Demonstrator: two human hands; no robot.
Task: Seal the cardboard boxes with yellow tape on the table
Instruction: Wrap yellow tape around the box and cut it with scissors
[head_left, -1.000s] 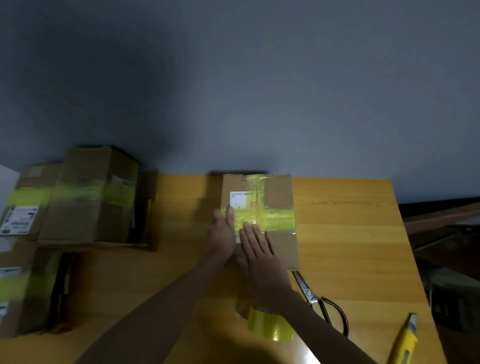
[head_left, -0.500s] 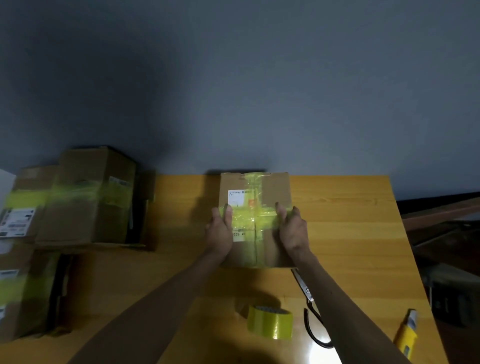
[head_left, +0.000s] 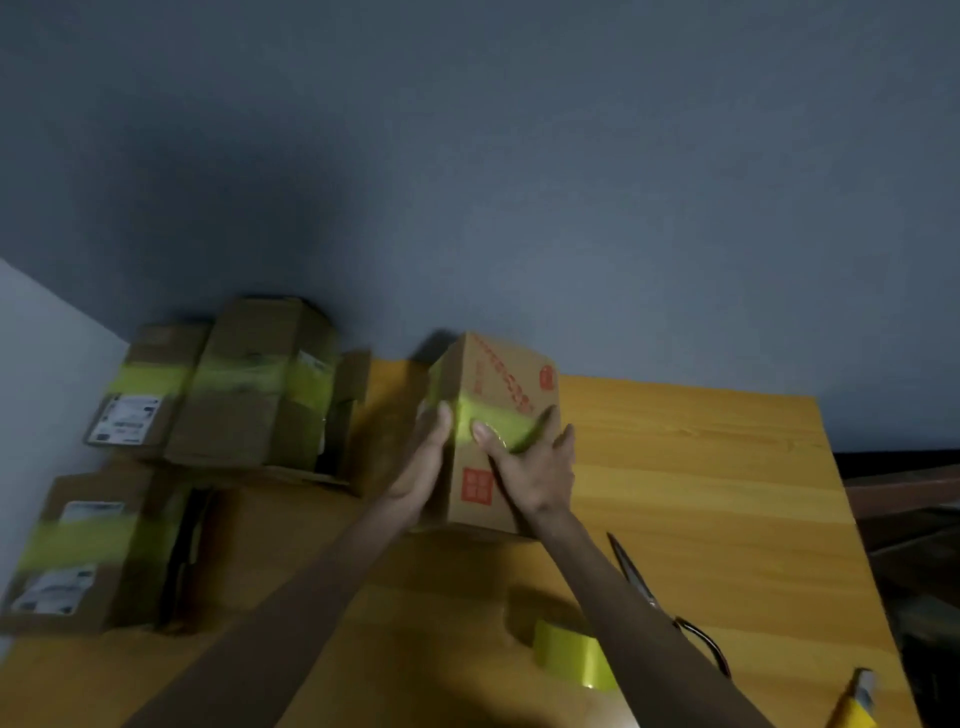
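Observation:
A small cardboard box (head_left: 501, 384) with red print and a band of yellow tape is tipped up on the wooden table (head_left: 701, 499), one corner raised. My left hand (head_left: 426, 462) holds its left side, thumb on the tape. My right hand (head_left: 530, 467) grips its right side, thumb pressed on the yellow band and fingers wrapped round the edge. The yellow tape roll (head_left: 574, 660) lies on the table near me, partly behind my right forearm.
Several taped cardboard boxes (head_left: 249, 384) are stacked at the left, one lower down (head_left: 88, 545). Scissors (head_left: 665, 603) lie right of my right arm. A yellow utility knife (head_left: 857, 701) sits at the bottom right. A grey wall rises behind the table.
Both hands have taken the box by its sides and turned it up from lying flat, so a red-printed face now shows. My view has swung left.

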